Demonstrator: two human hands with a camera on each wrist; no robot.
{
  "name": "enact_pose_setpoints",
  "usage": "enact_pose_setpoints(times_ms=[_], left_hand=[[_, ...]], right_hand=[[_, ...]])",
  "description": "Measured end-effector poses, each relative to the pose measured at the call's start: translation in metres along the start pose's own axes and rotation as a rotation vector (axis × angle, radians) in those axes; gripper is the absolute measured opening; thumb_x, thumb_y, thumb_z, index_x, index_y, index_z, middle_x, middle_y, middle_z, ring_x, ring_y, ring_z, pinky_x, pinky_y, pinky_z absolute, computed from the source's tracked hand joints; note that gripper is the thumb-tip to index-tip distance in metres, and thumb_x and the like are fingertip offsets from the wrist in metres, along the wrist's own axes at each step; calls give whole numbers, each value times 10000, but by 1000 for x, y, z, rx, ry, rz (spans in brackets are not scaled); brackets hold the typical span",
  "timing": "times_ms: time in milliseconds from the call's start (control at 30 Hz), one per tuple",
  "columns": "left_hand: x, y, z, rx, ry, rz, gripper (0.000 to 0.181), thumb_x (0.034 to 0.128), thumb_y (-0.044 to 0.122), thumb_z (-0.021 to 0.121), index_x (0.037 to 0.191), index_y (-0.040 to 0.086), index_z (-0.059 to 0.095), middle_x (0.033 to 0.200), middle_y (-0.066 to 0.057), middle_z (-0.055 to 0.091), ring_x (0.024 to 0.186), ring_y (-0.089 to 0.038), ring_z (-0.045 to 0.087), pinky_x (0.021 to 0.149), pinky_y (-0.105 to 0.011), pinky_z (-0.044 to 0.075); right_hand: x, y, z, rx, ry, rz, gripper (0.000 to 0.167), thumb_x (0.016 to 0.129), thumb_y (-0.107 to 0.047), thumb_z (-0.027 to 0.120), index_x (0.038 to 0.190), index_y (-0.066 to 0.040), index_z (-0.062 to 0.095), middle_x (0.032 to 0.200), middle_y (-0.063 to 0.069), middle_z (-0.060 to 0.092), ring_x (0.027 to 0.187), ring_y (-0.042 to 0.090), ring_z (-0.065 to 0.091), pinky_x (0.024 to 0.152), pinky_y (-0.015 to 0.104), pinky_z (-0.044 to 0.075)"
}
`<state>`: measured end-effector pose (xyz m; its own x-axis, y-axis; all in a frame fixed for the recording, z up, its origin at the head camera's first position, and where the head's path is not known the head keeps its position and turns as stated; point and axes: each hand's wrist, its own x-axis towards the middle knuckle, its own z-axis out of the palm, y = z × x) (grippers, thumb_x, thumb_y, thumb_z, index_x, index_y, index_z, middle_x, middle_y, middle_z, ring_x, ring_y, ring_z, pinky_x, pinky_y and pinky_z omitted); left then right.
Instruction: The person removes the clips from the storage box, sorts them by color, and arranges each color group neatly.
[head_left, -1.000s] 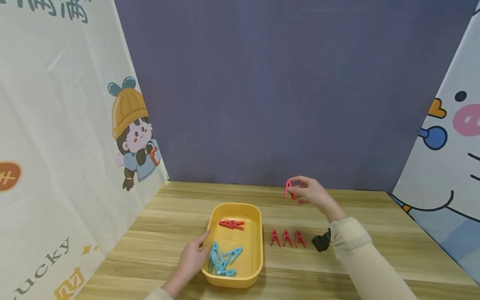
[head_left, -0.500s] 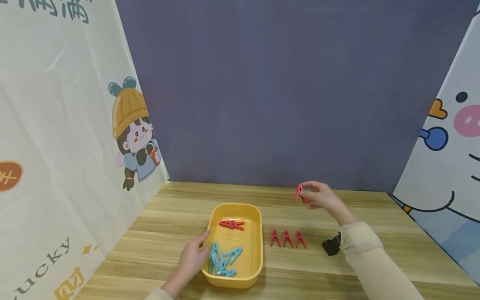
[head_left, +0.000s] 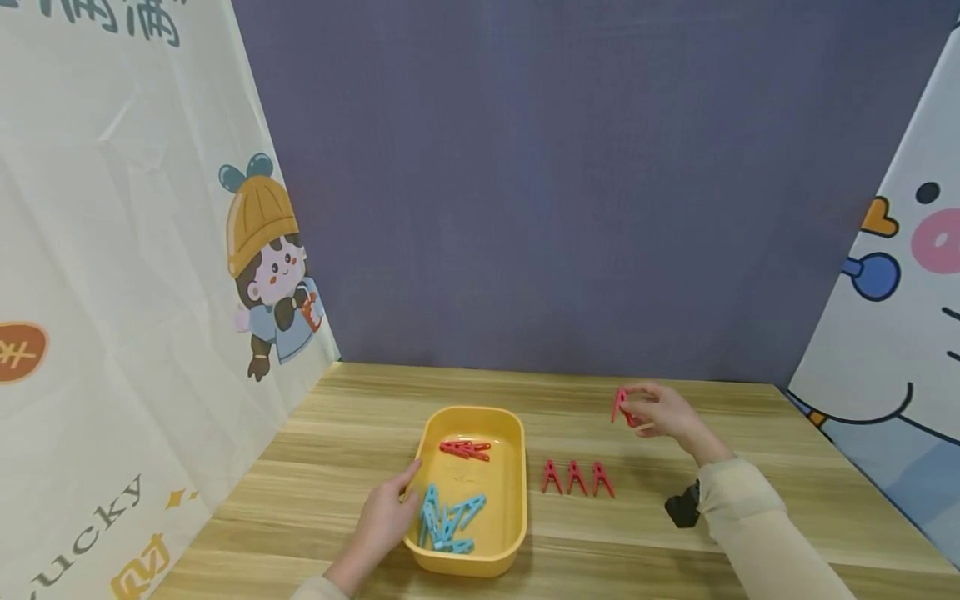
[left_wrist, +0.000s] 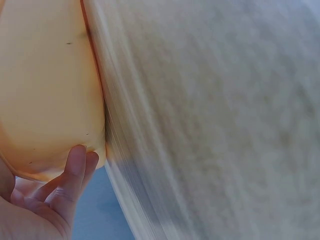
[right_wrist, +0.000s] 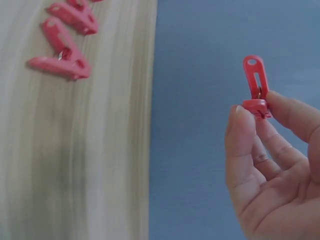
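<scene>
Tray [head_left: 491, 483] on table [head_left: 322, 467] | far clip group [head_left: 463, 450] and near clip group [head_left: 447, 529] inside it (latter toward left wall) | three-clip row [head_left: 573, 467] right of tray | held clip [right_wrist: 257, 105] in right hand [head_left: 663, 413], behind and right of row | left hand [head_left: 386, 515] at tray's left side | backdrop [head_left: 540, 183] behind table

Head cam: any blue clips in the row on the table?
No, the row on the table is three red clips; the blue clips lie inside the yellow tray.
</scene>
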<state>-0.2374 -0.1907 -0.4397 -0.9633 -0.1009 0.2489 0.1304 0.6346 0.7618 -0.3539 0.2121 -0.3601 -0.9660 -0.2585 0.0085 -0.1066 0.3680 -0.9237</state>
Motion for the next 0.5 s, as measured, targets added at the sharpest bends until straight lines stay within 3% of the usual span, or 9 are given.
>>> enact_pose_setpoints(times_ms=[333,500], left_hand=[[0,0,1,-3,4,-6,439,861,41,533,1299,46,517,1164,-306,540,475,-124,439,394,-241,404],[0,1,0,1,2,1,436,864,41,536,1299,42,516,1166,-305,540,558,-149,509,408,-244,409]], right_hand=[[-2,26,-3,31,4,31,530,901,-133,574,1302,132,350,878,52,615,764,245,596,644,359,533],[-4,37,-2,26,-16,43,514,902,-123,567,1289,143,358,915,114,617,764,263,597,660,390,531]])
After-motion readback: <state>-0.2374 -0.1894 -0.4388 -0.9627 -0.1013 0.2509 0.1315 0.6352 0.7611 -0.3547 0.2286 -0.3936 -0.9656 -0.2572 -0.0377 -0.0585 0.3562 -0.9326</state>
